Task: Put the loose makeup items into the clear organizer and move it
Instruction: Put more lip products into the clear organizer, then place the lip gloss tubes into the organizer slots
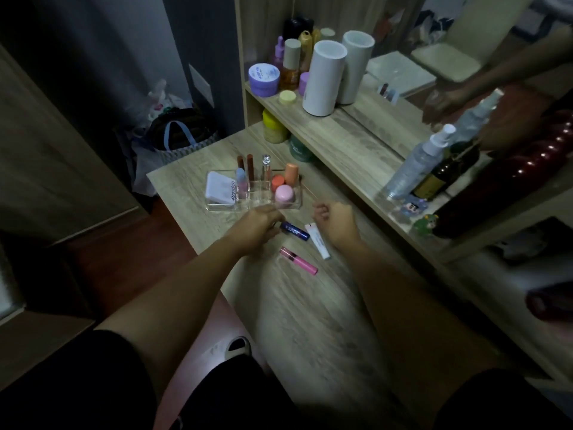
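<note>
1. Head view shows us a wooden counter (pixel 310 305) with a clear organizer (pixel 254 193) standing near its far end.
2. We see the organizer already carrying a white compact (pixel 220 188) in its left section, upright lip tubes (pixel 250 169) in the middle slots, and an orange pot (pixel 278 182), a peach tube (pixel 291 174) and a pink jar (pixel 284 194) on the right.
3. Our left hand (pixel 257 226) sits just in front of the organizer, fingers curled around the near end of a dark blue tube (pixel 294 231) that lies flat on the counter; whether the grip is closed tight we cannot tell.
4. Our right hand (pixel 336 221) hovers to the right of it, loosely curled and holding nothing, just above the far end of a white tube (pixel 318 241).
5. The white tube lies beside the blue one, nearly touching it.
6. A pink tube (pixel 299 261) lies loose on the counter, nearer to us than the other two and apart from both hands.
7. On the raised shelf (pixel 341 135) behind stand a white cylinder (pixel 324 77), a purple jar (pixel 264 79) and a spray bottle (pixel 418 162).
</note>
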`<state>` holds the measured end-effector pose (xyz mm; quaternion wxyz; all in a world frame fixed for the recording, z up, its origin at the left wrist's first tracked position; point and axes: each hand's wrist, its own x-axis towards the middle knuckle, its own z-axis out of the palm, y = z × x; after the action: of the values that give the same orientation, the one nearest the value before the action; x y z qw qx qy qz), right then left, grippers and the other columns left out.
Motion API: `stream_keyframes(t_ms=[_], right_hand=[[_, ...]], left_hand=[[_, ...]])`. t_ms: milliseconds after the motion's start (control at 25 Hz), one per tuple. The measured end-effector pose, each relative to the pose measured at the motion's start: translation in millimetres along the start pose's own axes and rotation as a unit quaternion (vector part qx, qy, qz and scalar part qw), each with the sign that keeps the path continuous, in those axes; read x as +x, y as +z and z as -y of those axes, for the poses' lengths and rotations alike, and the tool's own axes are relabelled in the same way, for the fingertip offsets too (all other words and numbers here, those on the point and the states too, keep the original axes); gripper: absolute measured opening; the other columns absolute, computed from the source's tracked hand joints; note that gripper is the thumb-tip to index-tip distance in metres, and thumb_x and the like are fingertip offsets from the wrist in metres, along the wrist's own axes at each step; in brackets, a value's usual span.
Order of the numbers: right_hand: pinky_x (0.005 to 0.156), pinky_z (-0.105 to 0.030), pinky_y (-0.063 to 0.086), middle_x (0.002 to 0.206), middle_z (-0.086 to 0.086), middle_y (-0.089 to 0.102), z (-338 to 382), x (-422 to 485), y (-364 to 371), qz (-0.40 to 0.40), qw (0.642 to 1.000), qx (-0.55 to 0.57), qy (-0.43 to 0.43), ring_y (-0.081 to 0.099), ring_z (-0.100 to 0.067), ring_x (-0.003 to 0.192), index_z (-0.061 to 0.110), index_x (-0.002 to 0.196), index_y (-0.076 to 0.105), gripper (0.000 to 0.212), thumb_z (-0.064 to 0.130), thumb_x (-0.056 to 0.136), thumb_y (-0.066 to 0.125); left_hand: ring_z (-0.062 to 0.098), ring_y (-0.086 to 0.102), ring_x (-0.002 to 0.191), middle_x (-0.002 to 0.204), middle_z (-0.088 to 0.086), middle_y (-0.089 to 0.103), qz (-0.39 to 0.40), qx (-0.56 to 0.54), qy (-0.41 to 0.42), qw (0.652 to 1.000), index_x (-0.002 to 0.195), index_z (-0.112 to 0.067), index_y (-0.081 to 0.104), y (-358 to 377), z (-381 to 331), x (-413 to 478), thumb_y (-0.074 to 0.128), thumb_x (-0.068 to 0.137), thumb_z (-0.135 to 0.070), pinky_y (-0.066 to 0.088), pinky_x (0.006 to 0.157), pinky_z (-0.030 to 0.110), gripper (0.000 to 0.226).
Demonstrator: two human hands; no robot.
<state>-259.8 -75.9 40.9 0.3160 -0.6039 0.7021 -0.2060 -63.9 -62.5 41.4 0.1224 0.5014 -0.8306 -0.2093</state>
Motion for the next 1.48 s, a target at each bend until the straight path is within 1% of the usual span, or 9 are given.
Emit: stream_keyframes(t_ms=[160, 320, 480, 720, 840, 960, 1160, 1400, 1480], right_hand=[[0.081, -0.029, 0.051, 0.112, -0.015, 0.067, -28, -24, 16, 0.038, 0.997, -0.048, 0.053, 0.062, -0.02, 0.094, 0.004, 0.114, 0.06, 0.034, 0.017, 0.084, 0.07], [0.095, -0.041, 0.053, 0.117, -0.016, 0.064, -31, -29, 23, 0.073, 0.987, -0.134, 0.055, 0.062, -0.028, 0.106, 0.003, 0.118, 0.055, 0.041, 0.022, 0.084, 0.069], [0.087, -0.03, 0.053, 0.113, -0.014, 0.068, -11, -22, 14, 0.026, 0.998, -0.057, 0.008, 0.065, -0.025, 0.098, 0.005, 0.12, 0.058, 0.039, 0.011, 0.083, 0.067], [0.063, -0.025, 0.055, 0.099, -0.005, 0.072, -10, -18, -4, 0.022, 0.987, 0.157, 0.014, 0.065, -0.006, 0.072, 0.012, 0.114, 0.063, 0.027, 0.012, 0.087, 0.062], [0.057, -0.018, 0.051, 0.103, -0.009, 0.071, 4, -8, -7, 0.009, 0.976, 0.217, -0.006, 0.065, -0.012, 0.078, 0.007, 0.115, 0.064, 0.026, 0.014, 0.09, 0.061], [0.055, -0.006, 0.049, 0.1, -0.004, 0.067, 36, 6, -4, -0.001, 0.968, 0.249, -0.041, 0.062, -0.002, 0.073, 0.004, 0.12, 0.062, 0.031, 0.013, 0.09, 0.062], [0.086, -0.037, 0.057, 0.105, -0.014, 0.072, 65, 32, 19, -0.007, 0.97, 0.242, -0.03, 0.069, -0.023, 0.094, 0.001, 0.108, 0.068, 0.022, 0.009, 0.087, 0.065], [0.052, -0.002, 0.043, 0.077, 0.014, 0.061, 68, 49, 45, -0.022, 0.982, 0.179, -0.053, 0.055, 0.011, 0.065, 0.009, 0.098, 0.07, 0.013, 0.011, 0.086, 0.066], [0.053, 0.007, 0.04, 0.073, 0.02, 0.055, 66, 54, 52, -0.014, 0.983, 0.176, -0.056, 0.057, 0.018, 0.063, 0.007, 0.095, 0.07, 0.01, 0.01, 0.086, 0.065]], left_hand=[[0.026, 0.054, 0.115, 0.122, 0.014, 0.062, 0.115, 0.015, 0.002, 0.993, 0.119, -0.008, 0.06, 39, -9, -10, 0.059, 0.088, -0.018, 0.036, 0.098, 0.029, 0.033], [0.027, 0.055, 0.11, 0.113, 0.015, 0.065, 0.135, 0.005, -0.012, 0.991, 0.115, -0.007, 0.061, 49, -12, -15, 0.059, 0.087, -0.014, 0.037, 0.096, 0.03, 0.029], [0.029, 0.055, 0.107, 0.109, 0.015, 0.063, 0.096, 0.033, -0.031, 0.994, 0.111, -0.008, 0.06, 24, -5, -17, 0.059, 0.086, -0.014, 0.043, 0.095, 0.039, 0.025], [0.027, 0.056, 0.103, 0.115, 0.014, 0.056, 0.092, 0.032, 0.002, 0.995, 0.111, -0.01, 0.063, -3, 3, -13, 0.06, 0.086, -0.013, 0.044, 0.087, 0.031, 0.025], [0.029, 0.057, 0.102, 0.116, 0.016, 0.056, 0.06, 0.052, 0.015, 0.997, 0.113, -0.008, 0.064, -22, 4, -5, 0.058, 0.089, -0.012, 0.047, 0.087, 0.037, 0.025], [0.032, 0.058, 0.103, 0.115, 0.019, 0.058, 0.009, 0.088, 0.008, 0.996, 0.114, -0.006, 0.063, -58, 13, 0, 0.058, 0.09, -0.014, 0.046, 0.087, 0.039, 0.026], [0.038, 0.06, 0.094, 0.106, 0.023, 0.061, -0.074, 0.116, 0.011, 0.99, 0.104, -0.001, 0.062, -88, 28, 17, 0.059, 0.087, -0.013, 0.051, 0.078, 0.045, 0.021], [0.037, 0.059, 0.09, 0.101, 0.023, 0.061, -0.056, 0.142, 0.001, 0.988, 0.1, 0.0, 0.062, -79, 50, 38, 0.056, 0.087, -0.013, 0.048, 0.073, 0.04, 0.02], [0.036, 0.059, 0.087, 0.1, 0.022, 0.061, -0.045, 0.145, 0.001, 0.988, 0.099, -0.001, 0.062, -75, 57, 42, 0.055, 0.088, -0.013, 0.047, 0.069, 0.039, 0.018]])
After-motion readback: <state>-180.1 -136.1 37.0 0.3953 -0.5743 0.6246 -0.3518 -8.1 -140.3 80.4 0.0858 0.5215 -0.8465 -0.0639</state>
